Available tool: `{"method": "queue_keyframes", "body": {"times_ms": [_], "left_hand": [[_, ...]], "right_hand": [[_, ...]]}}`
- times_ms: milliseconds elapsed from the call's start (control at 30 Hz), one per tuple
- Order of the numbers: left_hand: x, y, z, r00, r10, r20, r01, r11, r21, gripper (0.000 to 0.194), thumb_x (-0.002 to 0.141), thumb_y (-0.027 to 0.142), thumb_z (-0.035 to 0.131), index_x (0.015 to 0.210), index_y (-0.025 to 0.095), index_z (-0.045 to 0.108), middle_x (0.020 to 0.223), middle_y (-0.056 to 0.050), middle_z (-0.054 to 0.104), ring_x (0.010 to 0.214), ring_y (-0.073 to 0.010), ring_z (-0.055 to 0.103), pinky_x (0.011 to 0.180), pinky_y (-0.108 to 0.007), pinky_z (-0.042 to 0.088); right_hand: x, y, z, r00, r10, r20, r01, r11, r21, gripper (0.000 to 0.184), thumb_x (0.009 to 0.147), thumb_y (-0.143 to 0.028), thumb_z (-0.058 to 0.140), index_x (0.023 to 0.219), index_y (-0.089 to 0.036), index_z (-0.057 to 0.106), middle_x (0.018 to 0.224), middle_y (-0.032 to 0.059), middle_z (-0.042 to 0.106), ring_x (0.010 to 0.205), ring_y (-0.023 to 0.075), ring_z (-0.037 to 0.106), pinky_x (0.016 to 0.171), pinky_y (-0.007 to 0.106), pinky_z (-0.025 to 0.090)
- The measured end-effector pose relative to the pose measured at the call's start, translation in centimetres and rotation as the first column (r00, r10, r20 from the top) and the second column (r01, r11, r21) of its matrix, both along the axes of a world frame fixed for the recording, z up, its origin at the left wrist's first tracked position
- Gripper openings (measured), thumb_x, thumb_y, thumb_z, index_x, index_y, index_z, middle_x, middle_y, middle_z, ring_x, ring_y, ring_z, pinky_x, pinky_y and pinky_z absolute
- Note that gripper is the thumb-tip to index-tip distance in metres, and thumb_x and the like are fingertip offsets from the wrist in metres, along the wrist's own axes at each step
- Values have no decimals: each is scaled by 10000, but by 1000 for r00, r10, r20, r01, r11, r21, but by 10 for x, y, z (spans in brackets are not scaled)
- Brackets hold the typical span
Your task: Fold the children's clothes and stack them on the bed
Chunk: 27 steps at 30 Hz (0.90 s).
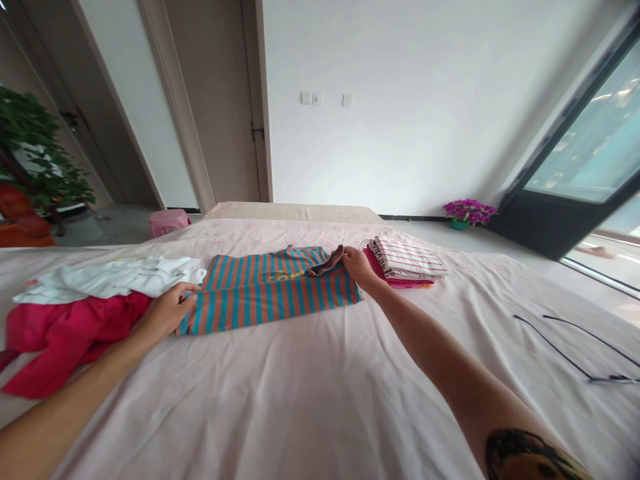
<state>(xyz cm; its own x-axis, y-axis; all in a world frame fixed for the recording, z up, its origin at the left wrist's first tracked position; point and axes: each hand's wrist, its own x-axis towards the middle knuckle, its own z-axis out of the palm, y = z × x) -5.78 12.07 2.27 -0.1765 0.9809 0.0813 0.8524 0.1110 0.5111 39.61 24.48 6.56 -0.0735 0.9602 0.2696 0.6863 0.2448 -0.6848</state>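
A shirt [270,303] with teal and brown stripes lies sideways on the bed, its near side folded inward lengthwise. Its dark neckband [327,263] is at the right and a yellow print shows partly along the middle. My left hand [175,307] is closed on the hem end at the left, fingertips partly hidden by the hand. At the other end, my right hand [357,265] pinches the shirt beside the neckband. A stack of folded clothes [410,259], red-striped white on top and crimson below, sits just right of my right hand.
White clothing [110,279] and crimson clothing [75,333] lie crumpled at the left, under and beside my left forearm. Eyeglasses [595,379] rest on the pale bedsheet [300,400] at the right. Beyond the bed are a pink stool [169,221] and purple flowers [470,211].
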Motion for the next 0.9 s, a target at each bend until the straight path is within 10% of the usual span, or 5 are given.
{"method": "queue_keyframes", "body": {"times_ms": [167, 267, 467, 700, 900], "left_hand": [[0, -6, -5, 967, -33, -253, 88, 973, 211, 409, 884, 471, 454, 1148, 194, 596, 1141, -117, 673, 1095, -280, 631, 924, -388, 485], [1, -38, -5, 893, -228, -389, 352, 892, 285, 360, 887, 485, 523, 1146, 249, 603, 1195, -76, 649, 1187, -272, 567, 1018, -394, 422], [12, -56, -13, 795, -366, -484, 501, 845, 185, 289, 863, 217, 501, 1099, 280, 655, 1089, -28, 685, 1019, -233, 631, 910, -366, 450], [19, -48, 1, 795, -406, -451, 519, 840, 160, 239, 792, 89, 411, 842, 222, 603, 885, -30, 659, 890, -209, 627, 840, -331, 451], [20, -95, 6, 773, -549, -316, 555, 828, -82, 287, 708, 58, 412, 792, 263, 595, 822, 26, 659, 775, -161, 638, 693, -254, 439]], "right_hand": [[11, -2, -9, 985, -63, 163, 59, 998, 31, 319, 888, -331, 528, 1122, -175, 680, 1014, 78, 715, 903, 214, 639, 810, 303, 470], [28, -33, -14, 935, 164, 314, -218, 965, 147, 264, 861, -229, 532, 1070, -231, 692, 1023, 38, 705, 914, 190, 624, 842, 296, 457], [37, -63, -29, 654, 362, 665, -548, 832, 86, 409, 766, -34, 504, 1080, -221, 687, 1022, 64, 674, 978, 205, 571, 885, 331, 402], [45, -84, -18, 622, 256, 740, -538, 826, 167, 247, 686, -12, 465, 746, -192, 624, 779, 53, 615, 773, 188, 509, 708, 307, 350], [73, -153, 4, 625, 508, 592, -593, 803, -63, 247, 664, -59, 508, 785, -229, 641, 784, 13, 658, 742, 169, 573, 679, 275, 388]]}}
